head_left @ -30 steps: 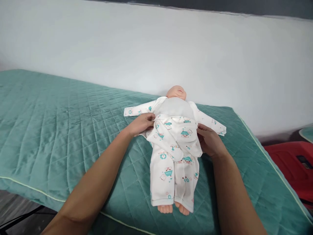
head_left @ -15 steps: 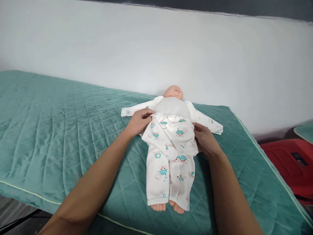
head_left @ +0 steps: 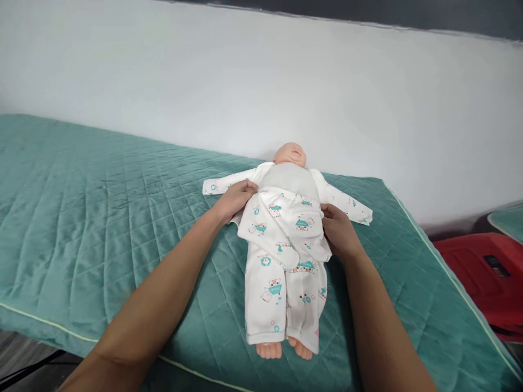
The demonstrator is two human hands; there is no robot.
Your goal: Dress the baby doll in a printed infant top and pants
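Note:
A baby doll (head_left: 291, 154) lies on its back on the green quilted cover, head by the wall and feet toward me. It wears a white printed baby shirt (head_left: 345, 202) with long sleeves and matching baby trousers (head_left: 265, 294). The grey chest shows bare above a gathered cloth edge at the waist. At the left end of that edge, my left hand (head_left: 239, 198) pinches the printed cloth. My right hand (head_left: 338, 227) is closed on the cloth at the opposite side of the waist, its fingertips partly hidden. The doll's bare feet stick out of the trouser legs.
The green quilted cover (head_left: 102, 218) stretches far to the left and ends in a piped edge at the front and right. Behind it rises a white wall (head_left: 204, 71). A red plastic object (head_left: 482, 272) stands beyond the right edge.
The cloth edge at the waist now looks more gathered. My left fingers have shifted slightly inward with it. The doll's trouser legs and feet have moved slightly right and toward me.

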